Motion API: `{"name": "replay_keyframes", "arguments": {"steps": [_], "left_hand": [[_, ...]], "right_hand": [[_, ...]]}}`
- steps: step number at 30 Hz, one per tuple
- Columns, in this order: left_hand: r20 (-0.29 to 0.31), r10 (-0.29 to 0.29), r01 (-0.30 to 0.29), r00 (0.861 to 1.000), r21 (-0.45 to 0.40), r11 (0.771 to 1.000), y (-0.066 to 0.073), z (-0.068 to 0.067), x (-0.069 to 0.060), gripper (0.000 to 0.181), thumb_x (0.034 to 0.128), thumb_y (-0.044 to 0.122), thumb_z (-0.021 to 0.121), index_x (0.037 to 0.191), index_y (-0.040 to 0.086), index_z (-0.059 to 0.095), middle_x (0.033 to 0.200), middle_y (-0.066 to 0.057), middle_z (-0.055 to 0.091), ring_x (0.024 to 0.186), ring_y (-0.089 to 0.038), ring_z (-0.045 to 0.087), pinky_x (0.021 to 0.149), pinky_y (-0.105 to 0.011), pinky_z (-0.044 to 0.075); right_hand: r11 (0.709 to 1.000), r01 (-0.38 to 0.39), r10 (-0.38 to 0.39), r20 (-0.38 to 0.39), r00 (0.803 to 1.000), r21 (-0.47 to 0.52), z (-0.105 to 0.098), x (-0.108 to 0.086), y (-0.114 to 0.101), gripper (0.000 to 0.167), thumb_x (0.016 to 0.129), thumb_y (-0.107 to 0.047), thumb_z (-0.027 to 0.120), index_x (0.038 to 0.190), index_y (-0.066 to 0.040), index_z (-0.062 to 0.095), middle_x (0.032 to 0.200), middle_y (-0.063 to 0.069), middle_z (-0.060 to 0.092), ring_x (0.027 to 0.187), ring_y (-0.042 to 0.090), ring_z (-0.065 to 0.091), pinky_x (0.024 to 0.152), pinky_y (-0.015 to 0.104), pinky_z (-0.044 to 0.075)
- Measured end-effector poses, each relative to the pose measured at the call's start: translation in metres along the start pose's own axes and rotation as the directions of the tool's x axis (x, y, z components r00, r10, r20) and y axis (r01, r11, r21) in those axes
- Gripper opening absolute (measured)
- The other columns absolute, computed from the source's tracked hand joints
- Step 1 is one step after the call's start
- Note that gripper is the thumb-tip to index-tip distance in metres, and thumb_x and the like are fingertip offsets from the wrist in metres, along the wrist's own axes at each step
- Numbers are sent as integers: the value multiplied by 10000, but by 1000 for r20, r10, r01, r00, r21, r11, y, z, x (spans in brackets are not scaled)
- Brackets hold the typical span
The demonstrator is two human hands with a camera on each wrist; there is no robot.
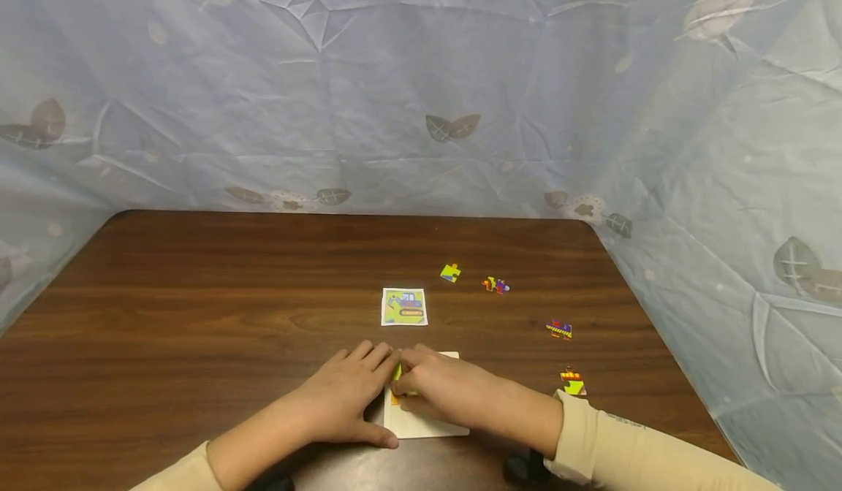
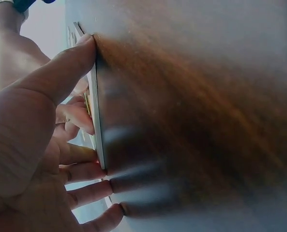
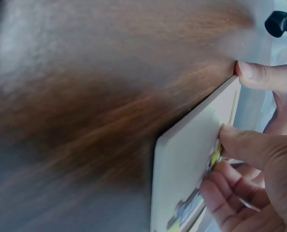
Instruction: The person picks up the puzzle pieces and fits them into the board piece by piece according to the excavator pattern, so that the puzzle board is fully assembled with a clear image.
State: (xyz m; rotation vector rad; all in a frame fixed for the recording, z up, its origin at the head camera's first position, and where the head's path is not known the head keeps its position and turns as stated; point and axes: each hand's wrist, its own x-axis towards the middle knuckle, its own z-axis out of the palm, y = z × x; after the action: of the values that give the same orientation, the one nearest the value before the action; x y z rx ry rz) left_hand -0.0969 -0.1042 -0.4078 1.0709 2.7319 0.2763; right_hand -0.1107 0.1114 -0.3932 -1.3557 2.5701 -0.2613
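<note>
A pale wooden puzzle board [image 1: 427,427] lies flat near the table's front edge. My left hand [image 1: 347,392] rests along its left side, fingers extended and touching the table, with the thumb at the near left corner. Over the board, my right hand [image 1: 447,385] has its fingers curled, and thumb and fingertips pinch a yellow-green puzzle piece [image 3: 215,155] at the board's surface. Most of that piece is hidden by the fingers. Further along the board, a blue and yellow-green patch [image 3: 184,211] shows in the right wrist view.
Behind the board lies a square picture card [image 1: 404,307] of an excavator. Loose puzzle pieces are spread to the right: a green one [image 1: 450,272], a purple and orange one [image 1: 496,285], a striped one [image 1: 560,329] and a yellow-green one [image 1: 573,381] beside my right sleeve. Curtains [image 1: 395,74] enclose the table.
</note>
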Motion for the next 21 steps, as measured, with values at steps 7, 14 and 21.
{"name": "replay_keyframes", "arguments": {"steps": [7, 14, 21], "left_hand": [[-6, 3, -3, 1000, -23, 1000, -2, 0, 1, 1123, 752, 780, 752, 1550, 45, 461, 1412, -53, 568, 1283, -239, 521, 1014, -568, 539], [-3, -6, 6, 1000, -40, 999, -2, -2, 2, 1129, 747, 749, 774, 1559, 35, 450, 1443, -78, 556, 1317, -271, 515, 1049, -648, 508], [4, 4, -4, 1000, -3, 1000, 0, -2, 2, 1122, 748, 754, 763, 1551, 32, 461, 1420, -80, 564, 1291, -263, 531, 1015, -610, 539]], "right_hand": [[1000, 22, -22, -3, 1000, -6, -1, -2, 4, 202, 1027, -227, 670, 1188, -196, 788, 1147, -24, 663, 1010, 42, 565, 852, 115, 506], [1000, -9, 8, -23, 1000, -27, 3, -3, 4, 225, 1047, -204, 642, 1232, -206, 771, 1176, -2, 636, 1076, 72, 577, 832, 121, 527], [999, 24, -24, -36, 999, -25, 7, -6, 2, 229, 1059, -193, 621, 1238, -145, 754, 1292, 33, 644, 1245, 131, 599, 1000, 181, 535]]}}
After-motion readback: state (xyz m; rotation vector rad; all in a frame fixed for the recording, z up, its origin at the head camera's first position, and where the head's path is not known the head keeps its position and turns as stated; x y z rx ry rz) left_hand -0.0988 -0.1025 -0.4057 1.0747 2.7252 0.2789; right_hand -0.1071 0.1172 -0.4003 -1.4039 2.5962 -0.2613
